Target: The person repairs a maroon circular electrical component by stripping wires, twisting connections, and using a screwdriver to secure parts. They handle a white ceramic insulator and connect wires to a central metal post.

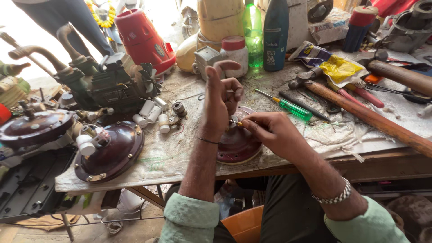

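Green sleeves framed the view; beyond them the right hand pinched a small yellow-tipped tool, its fingers pressed together around it, over a maroon motor cover at the tabletop's near edge. Left hand stood upright, fingers curled loosely, holding nothing I could make out. Behind stood a white jar with red lid, a green bottle and a dark blue bottle; their contents could not be told.

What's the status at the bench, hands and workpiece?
Left hand raised, fingers curled. Right hand pinching small yellow-tipped tool over maroon motor cover. Green screwdriver lies close behind.
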